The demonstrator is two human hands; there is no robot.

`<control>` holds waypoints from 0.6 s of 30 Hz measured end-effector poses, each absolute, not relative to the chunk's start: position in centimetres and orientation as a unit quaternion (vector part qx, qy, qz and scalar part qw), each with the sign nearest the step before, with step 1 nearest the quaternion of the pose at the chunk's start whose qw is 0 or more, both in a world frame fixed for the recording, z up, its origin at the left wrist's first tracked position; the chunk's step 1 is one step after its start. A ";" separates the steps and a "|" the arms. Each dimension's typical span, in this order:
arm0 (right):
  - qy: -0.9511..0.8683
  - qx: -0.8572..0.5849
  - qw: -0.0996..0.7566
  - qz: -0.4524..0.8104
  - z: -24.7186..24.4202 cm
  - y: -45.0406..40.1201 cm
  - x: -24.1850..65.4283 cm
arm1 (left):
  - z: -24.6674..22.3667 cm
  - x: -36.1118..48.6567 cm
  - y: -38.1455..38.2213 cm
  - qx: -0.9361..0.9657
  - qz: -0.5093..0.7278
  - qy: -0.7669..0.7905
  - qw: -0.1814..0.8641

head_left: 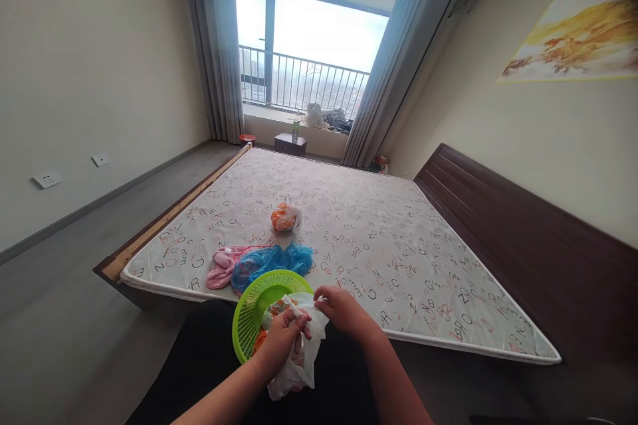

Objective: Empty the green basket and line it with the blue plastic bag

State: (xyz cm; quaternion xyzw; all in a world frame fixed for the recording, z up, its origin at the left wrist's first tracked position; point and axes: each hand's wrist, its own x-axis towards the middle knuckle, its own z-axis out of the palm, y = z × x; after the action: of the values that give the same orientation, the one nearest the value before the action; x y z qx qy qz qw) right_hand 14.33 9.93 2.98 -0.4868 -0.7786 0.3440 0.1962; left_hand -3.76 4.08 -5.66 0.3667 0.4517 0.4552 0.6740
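My left hand (pixel 282 339) and my right hand (pixel 343 312) both pinch the top of a crumpled white plastic bag (pixel 299 362) that hangs in front of my lap. A round green plastic basket (pixel 249 322) tilts against my lap to the left of the bag, partly hidden by it and by my left hand. Orange and pale items (pixel 273 311) lie in the basket. Farther up the mattress sits a knotted clear bag of orange contents (pixel 286 218).
A letter-printed mattress (pixel 379 259) lies on a low wooden bed frame, with a blue plastic bag (pixel 272 265) and a pink towel (pixel 224 265) near its front edge. A dark headboard (pixel 523 239) runs along the right. A small cabinet and a railed window stand beyond.
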 end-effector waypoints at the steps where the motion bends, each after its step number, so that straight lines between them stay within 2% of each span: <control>1: -0.776 -0.480 0.201 0.357 2.8 9.9 14.2 | -5.5 -3.8 4.1 0.361 0.455 0.452 0.677; 6: -0.721 -0.562 0.286 0.286 2.0 10.2 13.6 | -4.4 -3.6 4.1 0.293 0.521 0.488 0.636; 8: -0.711 -0.575 0.296 0.276 1.8 10.3 13.5 | -4.1 -3.5 4.2 0.261 0.538 0.497 0.629; 18: -0.726 -0.487 0.183 0.448 -0.2 8.2 10.8 | -4.6 -3.6 4.7 0.154 0.578 0.445 0.667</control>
State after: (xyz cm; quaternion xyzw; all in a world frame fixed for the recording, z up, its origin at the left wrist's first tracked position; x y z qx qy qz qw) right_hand 10.84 8.15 -0.16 -0.4874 -0.7264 0.4485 0.1834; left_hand -3.59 4.74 -4.61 0.1542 0.4449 0.5777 0.6667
